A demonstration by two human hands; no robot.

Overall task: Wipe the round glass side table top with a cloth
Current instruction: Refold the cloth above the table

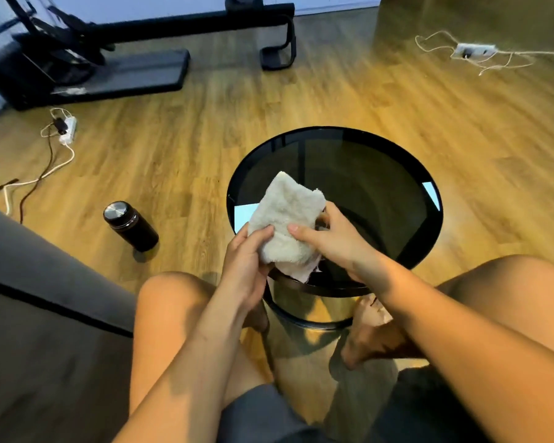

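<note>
A round side table (375,174) with a dark glass top and black rim stands on the wooden floor between my knees. A folded off-white fluffy cloth (285,215) is held up over the near left part of the glass. My left hand (247,263) grips the cloth's lower left edge with thumb on top. From the right, my right hand (330,241) pinches the cloth, its fingers curled behind the fabric. The cloth's lower corner hangs at the table's near rim.
A black flask (130,226) stands on the floor left of the table. A grey sofa (39,302) edge is at the left. Power strips with cables (66,129) lie on the floor at left and far right (474,51). Black exercise equipment (109,52) stands at the back.
</note>
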